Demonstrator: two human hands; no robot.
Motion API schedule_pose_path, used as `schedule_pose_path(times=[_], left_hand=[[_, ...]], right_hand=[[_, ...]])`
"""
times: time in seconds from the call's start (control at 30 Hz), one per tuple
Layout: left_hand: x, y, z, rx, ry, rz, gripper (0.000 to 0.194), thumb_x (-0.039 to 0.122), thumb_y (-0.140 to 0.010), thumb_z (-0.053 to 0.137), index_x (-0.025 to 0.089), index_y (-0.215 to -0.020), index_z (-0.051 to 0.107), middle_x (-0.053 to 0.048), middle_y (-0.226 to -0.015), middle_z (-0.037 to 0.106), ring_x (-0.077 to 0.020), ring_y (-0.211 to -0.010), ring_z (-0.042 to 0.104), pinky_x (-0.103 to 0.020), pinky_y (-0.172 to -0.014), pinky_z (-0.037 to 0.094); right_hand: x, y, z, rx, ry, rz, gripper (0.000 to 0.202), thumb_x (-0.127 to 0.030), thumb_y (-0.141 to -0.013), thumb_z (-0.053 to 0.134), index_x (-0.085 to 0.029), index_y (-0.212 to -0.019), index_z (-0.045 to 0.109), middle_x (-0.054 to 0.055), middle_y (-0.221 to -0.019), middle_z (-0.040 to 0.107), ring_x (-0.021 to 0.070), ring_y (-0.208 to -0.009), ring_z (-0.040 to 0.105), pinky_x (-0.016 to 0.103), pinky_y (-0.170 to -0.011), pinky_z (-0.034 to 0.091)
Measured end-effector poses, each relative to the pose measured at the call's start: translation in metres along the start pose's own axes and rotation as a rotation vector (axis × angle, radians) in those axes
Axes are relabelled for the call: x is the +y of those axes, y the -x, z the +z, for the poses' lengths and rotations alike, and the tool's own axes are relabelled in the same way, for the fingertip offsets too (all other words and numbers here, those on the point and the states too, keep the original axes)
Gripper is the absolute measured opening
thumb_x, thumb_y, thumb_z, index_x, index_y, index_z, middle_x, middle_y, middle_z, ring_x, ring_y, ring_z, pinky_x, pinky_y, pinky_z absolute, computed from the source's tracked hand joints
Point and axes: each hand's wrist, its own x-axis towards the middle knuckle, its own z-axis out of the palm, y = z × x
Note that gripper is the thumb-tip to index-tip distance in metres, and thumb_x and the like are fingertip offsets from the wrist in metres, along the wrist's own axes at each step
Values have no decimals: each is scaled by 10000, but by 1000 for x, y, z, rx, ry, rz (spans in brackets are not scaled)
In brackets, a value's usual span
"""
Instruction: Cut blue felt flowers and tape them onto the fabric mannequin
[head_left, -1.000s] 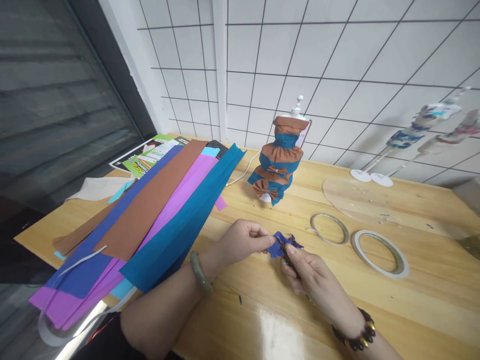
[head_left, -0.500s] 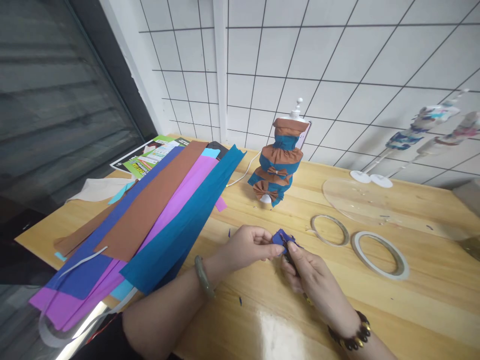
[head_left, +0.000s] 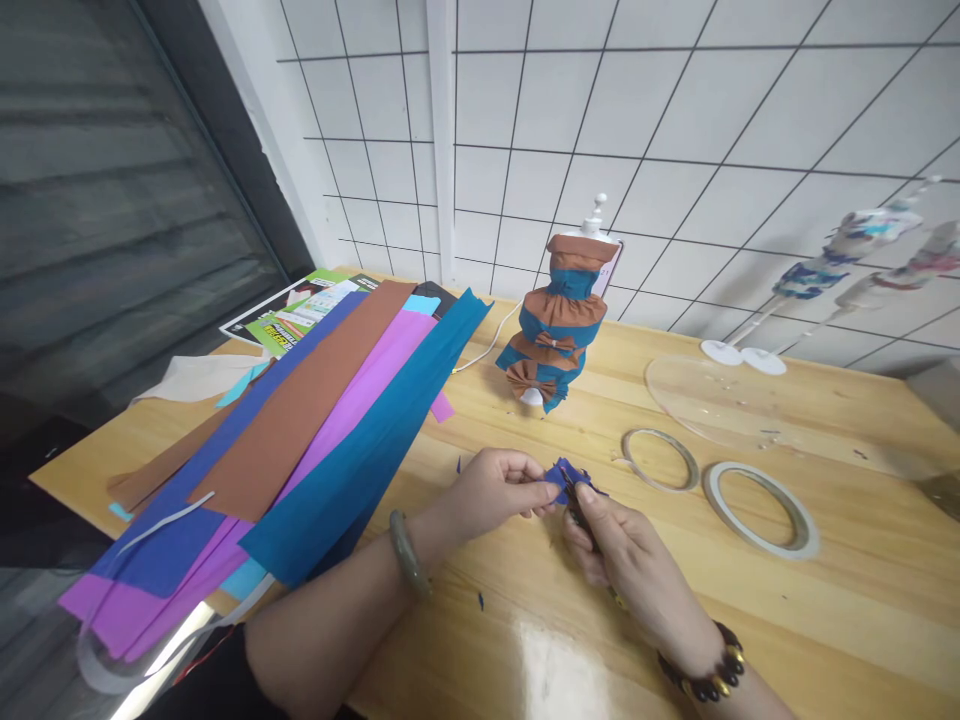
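My left hand [head_left: 495, 490] pinches a small piece of dark blue crepe paper [head_left: 559, 478] between thumb and fingers, above the wooden table. Closed round a small pair of dark scissors [head_left: 576, 503] is my right hand [head_left: 619, 545], whose blades meet the blue paper from the right. Its fingers hide most of the handles. Behind the hands stands a small dress form [head_left: 562, 310] dressed in brown and teal crepe paper with bows. A tiny blue scrap [head_left: 481, 601] lies on the table below the hands.
Brown crepe sheets [head_left: 315, 390], purple ones and a teal sheet [head_left: 367, 450] lie stacked on the left. Two tape rolls, one thin [head_left: 660, 460] and one wider [head_left: 761, 510], lie right. Behind them are a clear round disc [head_left: 675, 385] and two more dress forms [head_left: 814, 260].
The blue paper has shifted slightly between the fingers and the scissors, and its edge looks more ragged. Both hands have stayed nearly in place.
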Motion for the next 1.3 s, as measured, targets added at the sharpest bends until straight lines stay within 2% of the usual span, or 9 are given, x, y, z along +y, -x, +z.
schedule_pose_path(times=[0.17,0.47,0.77,1.3], left_hand=[[1,0,0,-7,35,-4,287,389,-671,646,112,-642,576,-9,-618,568,-88,-594,515,-217,-605,410],[-1,1,6,-26,97,-13,275,376,-660,664,118,-649,569,-5,-641,577,-84,-611,517,-204,-610,400],[0,1,6,-21,99,-48,291,386,-647,669,112,-654,571,-11,-642,578,-84,-600,513,-207,-601,402],[1,1,4,-47,94,-29,310,414,-652,661,116,-640,574,-2,-615,557,-82,-586,495,-210,-593,388]], right_hand=[[2,0,-1,-4,-17,-8,496,-611,-811,368,-194,-542,369,-66,-460,311,65,-402,272,217,-409,215],[7,0,1,-93,-238,18,467,-585,-823,384,-177,-599,415,-81,-489,269,52,-409,207,204,-399,151],[1,2,2,-69,-275,21,475,-605,-775,457,-169,-588,428,-80,-497,273,45,-418,206,196,-387,167],[2,0,1,-56,-244,25,471,-613,-777,438,-183,-584,419,-74,-502,284,60,-418,212,206,-395,177]])
